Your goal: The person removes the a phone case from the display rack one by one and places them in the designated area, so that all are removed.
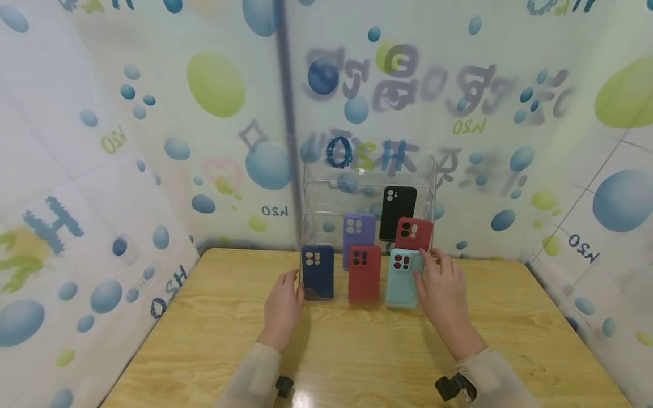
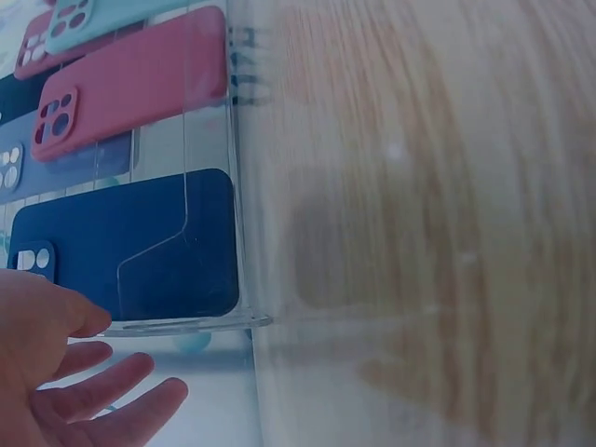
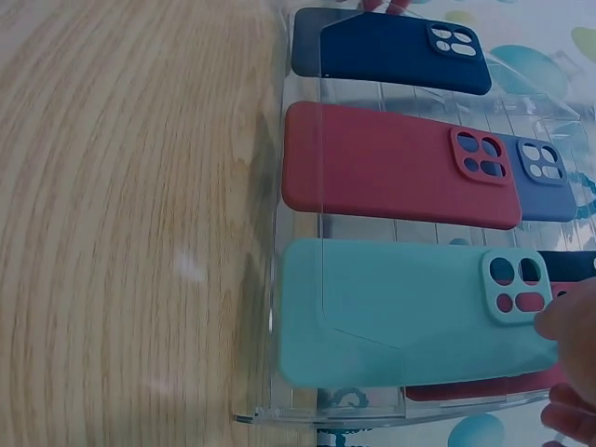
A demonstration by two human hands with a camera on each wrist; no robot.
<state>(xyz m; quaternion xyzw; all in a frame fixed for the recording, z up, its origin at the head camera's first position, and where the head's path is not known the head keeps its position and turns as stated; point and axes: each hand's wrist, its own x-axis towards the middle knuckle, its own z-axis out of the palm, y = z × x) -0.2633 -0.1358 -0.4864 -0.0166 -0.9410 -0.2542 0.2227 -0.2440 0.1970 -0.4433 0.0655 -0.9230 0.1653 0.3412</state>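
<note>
A clear tiered rack holds several phone cases on the table. In its front row are a dark blue case, a red case and a teal case. Behind them stand a purple case, a second red case and a black case. My left hand is at the rack's left side beside the dark blue case, fingers loosely spread in the left wrist view. My right hand touches the teal case's upper right edge; whether it pinches the case is hidden.
The wooden table extends in front of the rack and to both sides. A patterned curtain with blue and green dots hangs close behind and along the sides. Small black devices are worn at both wrists.
</note>
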